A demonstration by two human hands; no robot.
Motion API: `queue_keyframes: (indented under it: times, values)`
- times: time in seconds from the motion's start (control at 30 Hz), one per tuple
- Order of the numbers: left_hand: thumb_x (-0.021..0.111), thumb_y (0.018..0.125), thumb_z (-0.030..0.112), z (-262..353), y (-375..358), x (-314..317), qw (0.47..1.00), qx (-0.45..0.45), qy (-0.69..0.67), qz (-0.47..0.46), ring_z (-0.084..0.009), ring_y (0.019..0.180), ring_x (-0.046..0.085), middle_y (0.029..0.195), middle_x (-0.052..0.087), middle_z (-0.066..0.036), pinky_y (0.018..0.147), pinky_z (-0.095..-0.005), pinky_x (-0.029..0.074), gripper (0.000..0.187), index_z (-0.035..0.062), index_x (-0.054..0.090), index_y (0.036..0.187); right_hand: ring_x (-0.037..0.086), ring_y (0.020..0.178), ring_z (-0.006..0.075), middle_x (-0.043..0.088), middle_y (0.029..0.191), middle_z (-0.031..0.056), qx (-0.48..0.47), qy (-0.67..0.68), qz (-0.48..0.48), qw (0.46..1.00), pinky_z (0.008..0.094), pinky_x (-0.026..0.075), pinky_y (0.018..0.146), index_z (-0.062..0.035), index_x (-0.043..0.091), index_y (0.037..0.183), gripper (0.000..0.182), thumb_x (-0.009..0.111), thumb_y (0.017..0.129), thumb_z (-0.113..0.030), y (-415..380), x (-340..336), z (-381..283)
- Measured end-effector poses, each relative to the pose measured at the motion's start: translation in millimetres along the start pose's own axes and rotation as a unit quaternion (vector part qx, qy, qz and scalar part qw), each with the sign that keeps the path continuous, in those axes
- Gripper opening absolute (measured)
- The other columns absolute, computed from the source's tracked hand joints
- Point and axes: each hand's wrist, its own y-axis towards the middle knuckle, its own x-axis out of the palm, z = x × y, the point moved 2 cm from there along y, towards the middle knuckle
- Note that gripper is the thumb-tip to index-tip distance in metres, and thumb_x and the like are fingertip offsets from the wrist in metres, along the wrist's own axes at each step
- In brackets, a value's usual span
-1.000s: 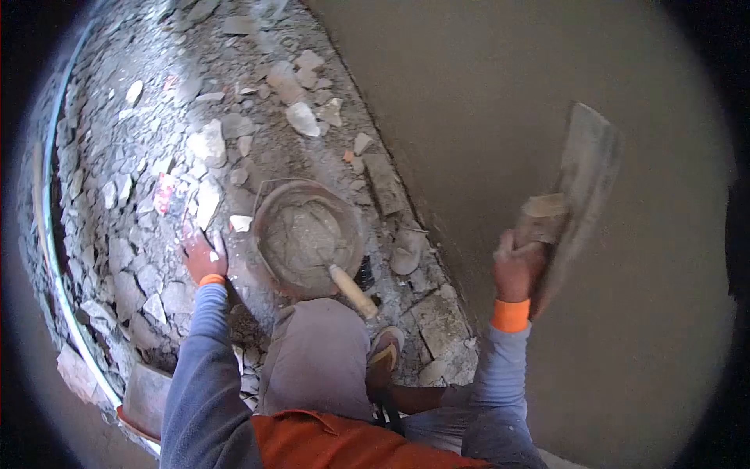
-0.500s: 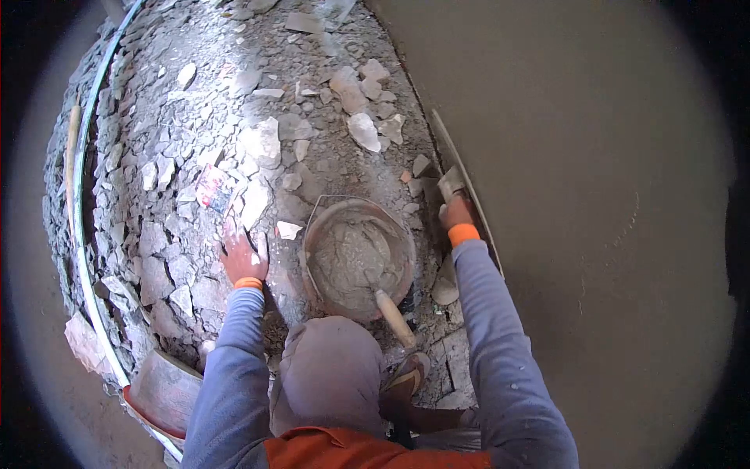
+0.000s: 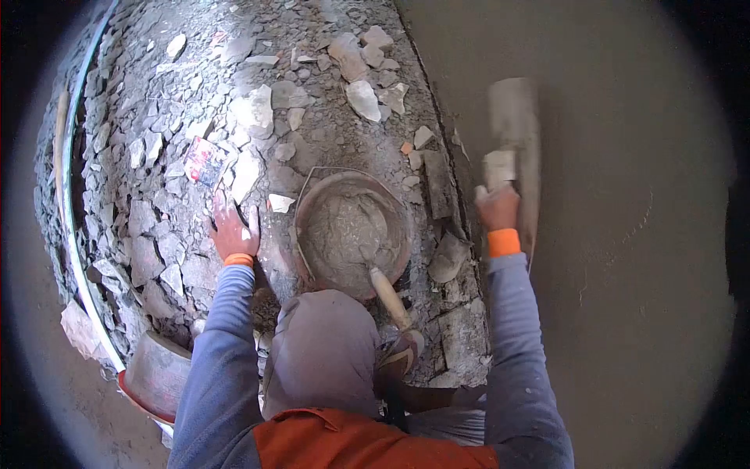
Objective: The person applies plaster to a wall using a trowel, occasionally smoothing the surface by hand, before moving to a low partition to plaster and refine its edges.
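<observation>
My right hand point(image 3: 498, 208) is wrapped around the handle of a long plastering float point(image 3: 516, 117), which lies along the grey plastered wall point(image 3: 617, 203). The float is slightly blurred. On the rubble ground, my left hand point(image 3: 231, 234) rests with its fingers apart, below a red printed packet point(image 3: 205, 162). Between my hands stands a bucket point(image 3: 403, 262) of wet grey mortar point(image 3: 344, 223). A trowel point(image 3: 391, 298) leans in it, its blade sunk in the mortar and its wooden handle over the rim.
Broken stones point(image 3: 362, 100) and debris cover the ground ahead. A pale pipe point(image 3: 74, 227) runs along the left edge beside a wooden pole point(image 3: 59, 148). Another container point(image 3: 156, 375) lies at the lower left. A curved broken piece point(image 3: 450, 258) sits near the wall's foot.
My right hand has moved the float rightward and up, from the wall's bottom edge further onto the plastered surface. My left hand stays on the rubble; the view has shifted slightly.
</observation>
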Motion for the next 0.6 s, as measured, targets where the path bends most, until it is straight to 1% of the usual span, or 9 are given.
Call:
queue_keyframes:
  times: [0.03,0.07,0.13,0.17,0.27,0.37,0.43,0.53,0.6]
  values:
    - [0.046,0.089,0.044,0,0,-1,1.0,0.002,-0.002,0.003,-0.029,0.134,0.03,0.143,0.035,-0.018,0.106,-0.051,0.023,0.058,-0.0015,0.049,0.125,0.06,0.086,0.0435,0.062,0.084,0.0278,-0.017,0.004,-0.025,1.0,0.0479,0.049,0.078,0.006,0.062,0.084,0.031,0.067,0.07,-0.021,-5,17,5]
    - [0.046,0.089,0.044,-1,1,0,1.0,0.006,0.005,0.004,-0.0289,0.134,0.03,0.143,0.035,-0.018,0.106,-0.0509,0.023,0.058,-0.0015,0.05,0.125,0.06,0.088,0.0427,0.062,0.089,0.0286,-0.004,-0.021,-0.064,0.998,0.0474,0.05,0.078,0.004,0.062,0.087,0.031,0.067,0.07,-0.021,-1,44,18]
    - [0.046,0.089,0.044,-4,-2,4,1.0,0.011,0.02,0.004,-0.0288,0.133,0.031,0.143,0.035,-0.017,0.106,-0.0508,0.023,0.058,-0.0015,0.05,0.124,0.06,0.09,0.0424,0.062,0.091,0.0285,0.01,-0.023,-0.123,0.992,0.0467,0.05,0.08,0.0039,0.063,0.089,0.032,0.067,0.07,-0.022,3,72,26]
    - [0.046,0.089,0.043,-7,-4,4,1.0,0.005,0.021,0.003,-0.0288,0.133,0.031,0.143,0.034,-0.017,0.106,-0.0508,0.023,0.057,-0.0015,0.051,0.124,0.06,0.091,0.0423,0.062,0.092,0.0285,0.02,-0.025,-0.153,0.988,0.0464,0.05,0.081,0.0038,0.063,0.09,0.033,0.067,0.07,-0.022,3,82,32]
    - [0.046,0.089,0.043,-1,-1,4,1.0,0.003,0.0,0.015,-0.0288,0.133,0.031,0.144,0.034,-0.016,0.107,-0.0507,0.023,0.056,-0.0016,0.053,0.122,0.06,0.096,0.0386,0.062,0.099,0.0266,0.071,-0.09,-0.184,0.976,0.0434,0.049,0.085,0.0035,0.062,0.095,0.034,0.066,0.072,-0.021,9,89,39]
    - [0.047,0.088,0.044,-1,-2,3,1.0,-0.008,-0.015,0.017,-0.0277,0.133,0.031,0.143,0.035,-0.015,0.107,-0.0502,0.023,0.056,-0.0008,0.052,0.122,0.061,0.095,0.0381,0.063,0.096,0.0263,0.057,-0.093,-0.141,0.984,0.0432,0.05,0.084,0.0042,0.062,0.094,0.036,0.067,0.072,-0.023,9,55,29]
    - [0.048,0.088,0.044,3,-3,-2,0.999,-0.01,-0.023,0.026,-0.0271,0.132,0.033,0.143,0.036,-0.015,0.106,-0.0499,0.023,0.057,0.0007,0.051,0.124,0.061,0.092,0.0394,0.063,0.095,0.0257,0.064,-0.095,-0.133,0.984,0.0441,0.051,0.081,0.0035,0.062,0.094,0.037,0.069,0.071,-0.025,9,22,27]
    - [0.048,0.088,0.044,1,-3,-1,1.0,-0.014,-0.004,0.006,-0.0271,0.132,0.033,0.143,0.035,-0.015,0.106,-0.0487,0.024,0.057,0.003,0.047,0.129,0.061,0.088,0.0414,0.063,0.092,0.0262,0.058,-0.064,-0.061,0.994,0.0451,0.05,0.078,0.0046,0.062,0.094,0.04,0.069,0.07,-0.026,3,-36,31]
    - [0.047,0.089,0.042,-2,-4,3,0.999,0.002,0.001,0.033,-0.0273,0.133,0.033,0.144,0.034,-0.015,0.107,-0.0481,0.023,0.058,0.0035,0.042,0.133,0.061,0.089,0.0416,0.063,0.093,0.0259,0.052,-0.076,-0.012,0.996,0.0452,0.05,0.08,0.0032,0.061,0.095,0.039,0.068,0.071,-0.027,-10,-83,38]
